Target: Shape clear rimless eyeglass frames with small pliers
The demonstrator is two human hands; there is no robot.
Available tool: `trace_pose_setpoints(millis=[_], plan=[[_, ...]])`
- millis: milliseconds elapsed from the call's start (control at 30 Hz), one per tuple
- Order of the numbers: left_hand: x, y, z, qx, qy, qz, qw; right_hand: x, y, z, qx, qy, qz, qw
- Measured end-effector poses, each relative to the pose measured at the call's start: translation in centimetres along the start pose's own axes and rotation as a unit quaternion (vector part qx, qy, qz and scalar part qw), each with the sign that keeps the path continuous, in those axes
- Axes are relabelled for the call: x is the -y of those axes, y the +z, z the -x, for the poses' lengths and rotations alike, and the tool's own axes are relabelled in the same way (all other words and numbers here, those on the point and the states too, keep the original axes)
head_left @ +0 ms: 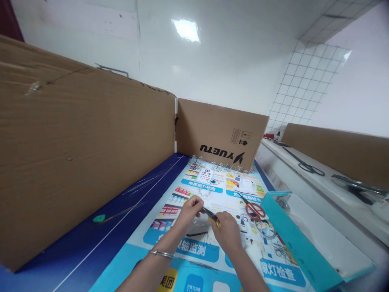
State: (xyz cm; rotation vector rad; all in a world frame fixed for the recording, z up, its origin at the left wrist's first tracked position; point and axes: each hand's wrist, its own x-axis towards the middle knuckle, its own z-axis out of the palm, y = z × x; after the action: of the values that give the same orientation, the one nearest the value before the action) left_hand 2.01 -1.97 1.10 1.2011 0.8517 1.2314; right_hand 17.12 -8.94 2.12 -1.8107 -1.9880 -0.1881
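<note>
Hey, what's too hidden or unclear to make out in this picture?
In the head view:
What, if anything, the left hand pinches at the tip of the pliers: too small, partly covered by fingers.
Rear of the pliers: covered by the right hand.
White object at right: cut off by the picture's edge.
Clump inside the teal box: blurred.

- The cardboard panel is bearing "YUETU", printed upside down.
- The printed sheet is carrying several lines: a far blue banner is reading "免费视力检查".
- Beside it, another banner is showing "电脑验光".
- A nearer banner is displaying "轴监测", partly covered.
- One at right is ending in "灯检查".
- A yellow square is showing "美团".
- An eye chart is presenting E-like signs.
</note>
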Motion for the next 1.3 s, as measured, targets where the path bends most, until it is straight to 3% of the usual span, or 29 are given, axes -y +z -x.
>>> trace_pose_setpoints(millis=[667, 1033, 1300], plan=[[-1.2, 0.3, 0.4, 0.015, 0.017, -0.020, 1.000, 0.2, -0.4, 0.1, 0.028, 0.006, 0.002, 1.000], [0.2, -0.2, -0.3, -0.025, 0.003, -0.033, 0.999, 0.0, -0.3, -0.1, 0.005, 0.004, 0.022, 1.000], [0.7, -0.1, -0.4, -0.024, 0.020, -0.048, 0.998, 0.1, -0.3, -0.1, 0.010, 0.002, 0.026, 1.000]])
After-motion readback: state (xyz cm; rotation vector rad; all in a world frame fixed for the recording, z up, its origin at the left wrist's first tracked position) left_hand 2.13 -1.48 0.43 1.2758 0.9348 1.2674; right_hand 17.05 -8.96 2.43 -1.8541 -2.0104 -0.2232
